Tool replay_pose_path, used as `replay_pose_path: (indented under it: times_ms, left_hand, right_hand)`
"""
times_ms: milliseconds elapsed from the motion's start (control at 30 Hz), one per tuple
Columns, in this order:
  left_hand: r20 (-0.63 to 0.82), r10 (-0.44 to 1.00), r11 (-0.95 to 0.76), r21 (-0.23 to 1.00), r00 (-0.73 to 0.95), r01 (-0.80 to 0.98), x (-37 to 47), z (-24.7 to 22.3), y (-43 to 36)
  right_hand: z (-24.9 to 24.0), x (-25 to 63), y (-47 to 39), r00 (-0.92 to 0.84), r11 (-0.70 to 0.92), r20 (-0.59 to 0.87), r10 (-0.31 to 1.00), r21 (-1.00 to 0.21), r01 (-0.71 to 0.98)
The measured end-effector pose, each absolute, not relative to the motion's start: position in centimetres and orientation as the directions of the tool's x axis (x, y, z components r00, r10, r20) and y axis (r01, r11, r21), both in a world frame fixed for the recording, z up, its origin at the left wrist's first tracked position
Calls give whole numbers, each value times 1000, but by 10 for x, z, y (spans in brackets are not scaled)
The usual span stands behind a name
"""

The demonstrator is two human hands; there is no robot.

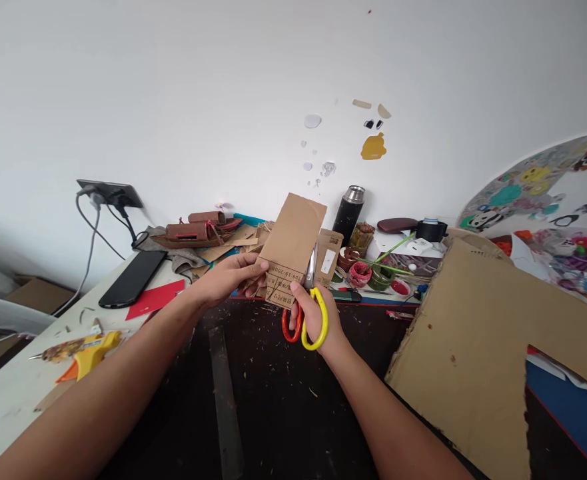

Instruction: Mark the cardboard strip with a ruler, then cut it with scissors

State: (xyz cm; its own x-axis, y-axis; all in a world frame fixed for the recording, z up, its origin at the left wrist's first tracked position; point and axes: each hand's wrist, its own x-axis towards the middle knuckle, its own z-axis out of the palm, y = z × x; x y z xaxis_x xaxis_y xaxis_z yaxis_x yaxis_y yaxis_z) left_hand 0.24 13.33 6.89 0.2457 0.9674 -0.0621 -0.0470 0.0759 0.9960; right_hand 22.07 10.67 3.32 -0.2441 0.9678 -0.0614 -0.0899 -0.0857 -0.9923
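A rectangular piece of brown cardboard (296, 230), printed with black characters on its lower part, is held up over the dark work surface. My left hand (236, 275) pinches its left edge between thumb and fingers. In my right hand (318, 313) are scissors (322, 320) with one yellow and one red handle loop, blades pointing up along the cardboard's right edge. My right thumb lies close to the cardboard's lower right corner; whether it presses on it I cannot tell. Below my hands, a ruler (224, 400) lies on the dark mat (268, 413).
A large cut cardboard sheet (463, 340) covers the right side. At left are a yellow glue gun (90, 353), a black phone (132, 279) and red paper (156, 298). A black thermos (349, 215), paint pots (360, 274) and a brown model boat (193, 231) stand along the wall.
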Motion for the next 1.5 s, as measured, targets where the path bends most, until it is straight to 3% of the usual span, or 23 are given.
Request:
replay_pose_path:
  times_ms: [200, 467, 600, 933, 1500]
  left_hand:
    - [3, 969, -18, 998, 247, 57, 4, 70, 135]
    - [159, 968, -193, 965, -192, -175, -7, 79, 143]
    - [198, 932, -276, 931, -303, -241, -20, 89, 147]
    - [230, 912, -329, 904, -341, -272, -30, 103, 145]
    - [208, 938, -278, 929, -278, -245, -27, 102, 142]
  right_hand:
    - [32, 221, 110, -236, -101, -70, 969, -987, -123]
    - [36, 219, 100, -393, -141, -90, 915, -985, -103]
    - [32, 216, 97, -478, -169, -120, 870, -984, -60]
    - [30, 218, 90, -695, -141, -98, 712, -990, -5]
    - [40, 220, 83, -768, -160, -123, 628, -987, 27]
